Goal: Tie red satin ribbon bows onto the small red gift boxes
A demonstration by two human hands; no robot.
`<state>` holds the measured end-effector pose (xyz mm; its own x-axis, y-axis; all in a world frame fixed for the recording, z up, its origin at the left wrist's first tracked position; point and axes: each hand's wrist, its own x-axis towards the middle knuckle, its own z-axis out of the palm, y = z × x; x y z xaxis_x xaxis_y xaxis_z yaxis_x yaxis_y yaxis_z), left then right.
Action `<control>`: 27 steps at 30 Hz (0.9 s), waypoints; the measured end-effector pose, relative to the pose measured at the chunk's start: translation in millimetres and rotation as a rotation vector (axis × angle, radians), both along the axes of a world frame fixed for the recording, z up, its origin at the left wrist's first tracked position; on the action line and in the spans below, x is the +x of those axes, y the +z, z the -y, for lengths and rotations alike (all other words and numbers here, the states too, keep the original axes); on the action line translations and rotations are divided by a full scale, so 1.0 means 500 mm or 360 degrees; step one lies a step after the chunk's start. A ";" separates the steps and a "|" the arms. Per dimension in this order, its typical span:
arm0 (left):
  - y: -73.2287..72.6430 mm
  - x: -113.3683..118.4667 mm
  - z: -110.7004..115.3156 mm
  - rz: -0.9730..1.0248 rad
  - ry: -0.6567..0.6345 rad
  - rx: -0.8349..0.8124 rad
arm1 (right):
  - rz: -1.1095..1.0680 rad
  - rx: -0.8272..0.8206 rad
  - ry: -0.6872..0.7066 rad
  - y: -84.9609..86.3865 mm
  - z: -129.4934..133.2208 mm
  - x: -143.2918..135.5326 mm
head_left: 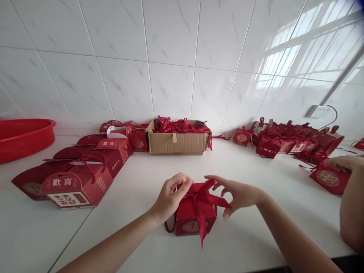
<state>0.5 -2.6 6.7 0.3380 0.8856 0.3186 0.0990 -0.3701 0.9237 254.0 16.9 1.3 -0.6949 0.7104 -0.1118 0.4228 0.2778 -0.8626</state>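
Your left hand [170,197] pinches the red ribbon [202,225] left of its knot, atop the small red box [183,223] on the white table [142,170]. Your right hand [241,194] is open beside the ribbon, fingers apart. The work appears to be at bow-shaping; adjusting it calls for 2 light, opposed pulls. Your left fingers hide part of the bow; the co-worker's arm [352,212], at right, is cut off.

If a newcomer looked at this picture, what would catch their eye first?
Probably the small red gift box with its glossy red ribbon bow, front and centre between the left hand and right hand. Next, perhaps, the brown cardboard box heaped with red ribbons, against the white tiled wall.
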 end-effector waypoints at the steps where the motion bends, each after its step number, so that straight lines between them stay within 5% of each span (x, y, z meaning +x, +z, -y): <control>1: -0.001 -0.001 0.002 0.0008 -0.0004 -0.0021 | -0.0015 0.0033 -0.0016 -0.012 0.014 -0.014; 6: -0.025 -0.006 -0.002 0.0155 0.0172 -0.0043 | -0.0443 0.0162 -0.0142 -0.051 0.076 -0.086; 10: -0.047 -0.015 -0.022 0.0236 0.0342 -0.0096 | -0.0338 0.0194 -0.0271 -0.060 0.033 -0.012; 12: -0.053 -0.019 -0.032 0.0196 0.0387 -0.0133 | -0.0149 0.0320 -0.0658 -0.076 -0.014 0.068; 16: -0.069 -0.024 -0.047 -0.0015 0.0435 -0.0197 | 0.0768 0.0597 -0.1999 -0.132 -0.090 0.211; 17: -0.077 -0.026 -0.050 -0.0134 0.0432 -0.0183 | 0.1072 0.0578 -0.2023 -0.146 -0.098 0.232; 22: -0.124 -0.036 -0.062 -0.0950 0.0376 0.0153 | 0.1264 0.0512 -0.1796 -0.182 -0.100 0.251; 27: -0.138 -0.036 -0.064 -0.1140 0.0274 0.0343 | 0.1337 0.0477 -0.1746 -0.167 -0.091 0.226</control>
<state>-17.6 29.5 -62.5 0.3898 0.8876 0.2454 0.7186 -0.4599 0.5216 366.9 62.3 -82.2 0.4150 0.9090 0.0393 0.8914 -0.3976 -0.2173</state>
